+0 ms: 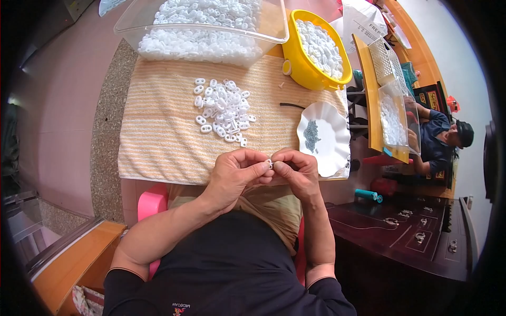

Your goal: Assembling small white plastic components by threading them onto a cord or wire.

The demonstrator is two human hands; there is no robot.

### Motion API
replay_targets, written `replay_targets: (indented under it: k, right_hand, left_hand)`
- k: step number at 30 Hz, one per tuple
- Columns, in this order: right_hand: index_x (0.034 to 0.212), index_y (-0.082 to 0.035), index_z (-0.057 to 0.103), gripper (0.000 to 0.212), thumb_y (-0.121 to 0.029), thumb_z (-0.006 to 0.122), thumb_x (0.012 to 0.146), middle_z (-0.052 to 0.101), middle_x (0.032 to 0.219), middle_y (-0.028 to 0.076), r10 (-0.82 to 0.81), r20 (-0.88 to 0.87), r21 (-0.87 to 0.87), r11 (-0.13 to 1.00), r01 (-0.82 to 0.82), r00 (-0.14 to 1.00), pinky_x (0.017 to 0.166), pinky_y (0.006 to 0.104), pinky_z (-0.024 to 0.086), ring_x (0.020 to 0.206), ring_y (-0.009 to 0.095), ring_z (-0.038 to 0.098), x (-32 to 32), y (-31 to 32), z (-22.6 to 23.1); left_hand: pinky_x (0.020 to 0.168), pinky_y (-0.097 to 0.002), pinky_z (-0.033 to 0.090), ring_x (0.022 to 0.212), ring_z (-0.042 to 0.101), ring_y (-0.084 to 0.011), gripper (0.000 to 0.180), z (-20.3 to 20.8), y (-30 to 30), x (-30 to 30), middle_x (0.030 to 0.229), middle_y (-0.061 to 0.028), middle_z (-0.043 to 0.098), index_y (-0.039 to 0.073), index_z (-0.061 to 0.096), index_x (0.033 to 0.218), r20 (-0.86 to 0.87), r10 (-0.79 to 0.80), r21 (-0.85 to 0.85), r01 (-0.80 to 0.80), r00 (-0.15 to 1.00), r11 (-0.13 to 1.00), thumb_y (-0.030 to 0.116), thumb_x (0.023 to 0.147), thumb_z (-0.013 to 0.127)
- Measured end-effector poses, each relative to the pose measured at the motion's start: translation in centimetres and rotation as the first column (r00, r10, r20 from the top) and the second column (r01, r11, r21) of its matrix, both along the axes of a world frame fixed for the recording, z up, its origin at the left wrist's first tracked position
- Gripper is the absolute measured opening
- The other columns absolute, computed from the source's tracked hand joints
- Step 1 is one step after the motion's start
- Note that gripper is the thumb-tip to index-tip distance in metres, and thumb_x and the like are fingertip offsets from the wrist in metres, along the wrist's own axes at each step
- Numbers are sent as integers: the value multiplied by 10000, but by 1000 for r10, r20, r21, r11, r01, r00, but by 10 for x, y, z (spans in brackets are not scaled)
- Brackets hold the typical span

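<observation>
My left hand (237,169) and my right hand (298,169) meet just above the towel's near edge. Between their thumbs and fingertips they pinch one small white plastic piece (270,163), mostly covered by the fingers. Beyond them lies a loose pile of white two-hole plastic cord locks (226,108) on a striped towel (158,137). Close to my right hand stands a white scalloped plate (332,150) with a heap of tiny grey pieces (311,136), too small to name.
At the back, a clear plastic bin (200,45) and a yellow tub (291,58) hold many white pieces. A thin black strip (292,105) lies by the plate. To the right, another person (440,137) sits at a wooden table with a clear box (392,118) of white pieces.
</observation>
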State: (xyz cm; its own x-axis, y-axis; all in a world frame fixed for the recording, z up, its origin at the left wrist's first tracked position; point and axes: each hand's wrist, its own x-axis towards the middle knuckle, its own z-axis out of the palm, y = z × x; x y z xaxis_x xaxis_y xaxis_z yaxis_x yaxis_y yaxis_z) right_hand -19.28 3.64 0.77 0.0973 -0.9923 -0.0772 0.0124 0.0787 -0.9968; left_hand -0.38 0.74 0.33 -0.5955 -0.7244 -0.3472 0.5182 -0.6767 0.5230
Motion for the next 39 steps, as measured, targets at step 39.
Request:
replay_targets:
  k: [39]
  right_hand:
    - [933,39,648,84,-20,623,877,666,846,55,-79,89,109,992,69,993,707,229,516,758,91,610,12,1,-3]
  left_hand:
    - [732,-257,566,781,657,-131,124,-3,3,-4,886,-103,661,-22,594,991,96,66,-100,-56,993,993,34,883,622]
